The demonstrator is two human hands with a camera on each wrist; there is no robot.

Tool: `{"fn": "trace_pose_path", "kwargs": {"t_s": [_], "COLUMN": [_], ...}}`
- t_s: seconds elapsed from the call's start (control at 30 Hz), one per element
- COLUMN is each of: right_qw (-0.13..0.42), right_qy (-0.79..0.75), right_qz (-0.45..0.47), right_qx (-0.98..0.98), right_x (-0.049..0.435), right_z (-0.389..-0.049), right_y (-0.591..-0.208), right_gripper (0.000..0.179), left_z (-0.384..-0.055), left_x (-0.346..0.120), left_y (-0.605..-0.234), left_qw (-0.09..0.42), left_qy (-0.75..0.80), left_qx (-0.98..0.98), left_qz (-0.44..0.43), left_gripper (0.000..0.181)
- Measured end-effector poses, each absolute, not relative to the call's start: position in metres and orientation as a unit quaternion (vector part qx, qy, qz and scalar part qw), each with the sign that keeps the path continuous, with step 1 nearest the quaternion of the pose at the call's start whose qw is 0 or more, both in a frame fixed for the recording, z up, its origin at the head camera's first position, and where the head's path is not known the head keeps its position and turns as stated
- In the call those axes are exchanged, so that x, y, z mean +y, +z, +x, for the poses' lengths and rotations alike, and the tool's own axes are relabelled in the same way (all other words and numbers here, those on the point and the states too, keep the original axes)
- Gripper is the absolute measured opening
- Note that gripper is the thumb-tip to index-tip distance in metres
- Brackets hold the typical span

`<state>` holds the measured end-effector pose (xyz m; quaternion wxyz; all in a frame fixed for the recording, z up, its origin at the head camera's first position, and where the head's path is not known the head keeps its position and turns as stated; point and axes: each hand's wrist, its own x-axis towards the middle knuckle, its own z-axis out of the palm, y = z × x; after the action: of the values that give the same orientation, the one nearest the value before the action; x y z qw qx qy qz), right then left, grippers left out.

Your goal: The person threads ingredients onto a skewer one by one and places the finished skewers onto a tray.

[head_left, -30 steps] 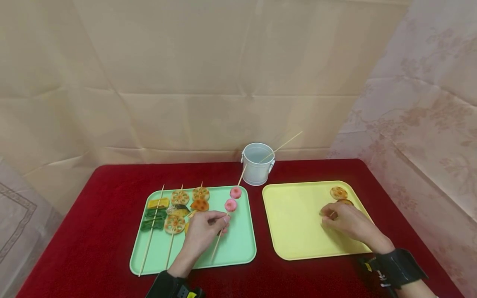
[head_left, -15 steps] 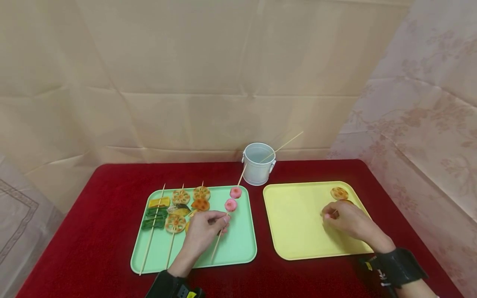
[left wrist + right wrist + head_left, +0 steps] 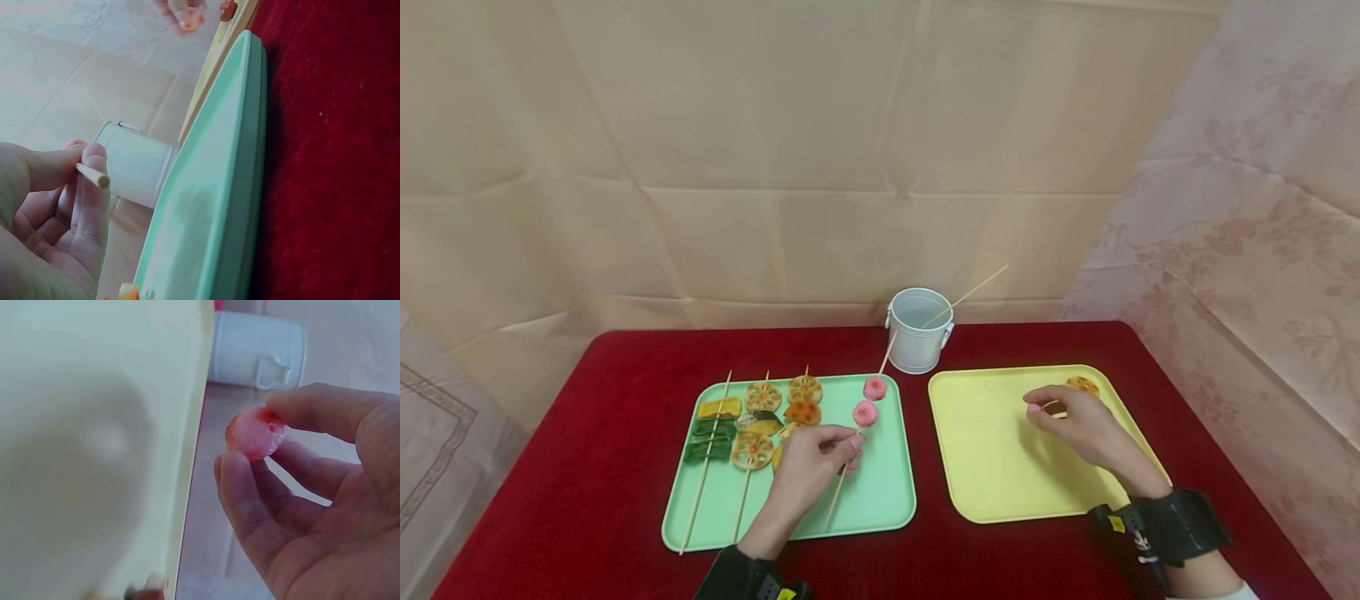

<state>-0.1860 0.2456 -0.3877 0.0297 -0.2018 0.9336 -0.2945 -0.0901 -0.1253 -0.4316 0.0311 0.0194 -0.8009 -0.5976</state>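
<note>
My left hand (image 3: 808,467) pinches a thin wooden skewer (image 3: 837,496) between thumb and fingers, above the green tray (image 3: 883,500). Two pink round food pieces (image 3: 865,413) are threaded on the skewer's far part. In the left wrist view the skewer's blunt end (image 3: 94,175) sticks out of the grip. Over the yellow tray (image 3: 985,475), my right hand (image 3: 1081,423) holds a loose pink food piece, mostly hidden in the head view. The right wrist view shows this pink piece (image 3: 255,433) between thumb and fingertips, with a small hole in it.
Filled skewers lie on the green tray's left: green vegetable (image 3: 709,451), lotus root slices (image 3: 752,451) and orange pieces (image 3: 802,413). A white bucket (image 3: 916,343) holding one bare skewer (image 3: 977,287) stands behind the trays. A lotus slice (image 3: 1082,385) lies on the yellow tray.
My right hand has lifted off the yellow tray's right side and moved left and slightly away from me, carrying the pink piece. The left hand and its skewer stay put.
</note>
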Motion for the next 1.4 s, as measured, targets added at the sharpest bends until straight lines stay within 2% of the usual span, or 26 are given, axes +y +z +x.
{"fn": "trace_pose_path", "kwargs": {"t_s": [0.3,0.67,0.9,1.17,1.4], "right_qw": [0.036,0.066,0.067,0.083,0.071], "right_qy": [-0.388,-0.557,-0.548,-0.601,-0.648], "right_qz": [-0.182,-0.137,-0.135,-0.120,-0.100], "right_qx": [0.903,0.816,0.823,0.786,0.752], "right_x": [0.219,0.179,0.158,0.138,0.125], "right_z": [-0.189,-0.196,-0.200,-0.202,-0.203], "right_y": [-0.385,-0.386,-0.384,-0.381,-0.382], "right_gripper": [0.031,0.028,0.031,0.051,0.051], "left_z": [-0.089,-0.088,-0.087,-0.088,-0.088], "left_x": [-0.125,-0.124,-0.122,-0.122,-0.123], "left_y": [-0.431,-0.431,-0.430,-0.429,-0.429], "left_qw": [0.028,0.021,0.023,0.029,0.026], "left_qy": [-0.604,-0.617,-0.622,-0.623,-0.621], "left_qx": [-0.796,-0.787,-0.782,-0.781,-0.783], "left_qz": [0.015,0.017,0.016,0.012,0.012], "left_gripper": [0.016,0.017,0.017,0.015,0.015]}}
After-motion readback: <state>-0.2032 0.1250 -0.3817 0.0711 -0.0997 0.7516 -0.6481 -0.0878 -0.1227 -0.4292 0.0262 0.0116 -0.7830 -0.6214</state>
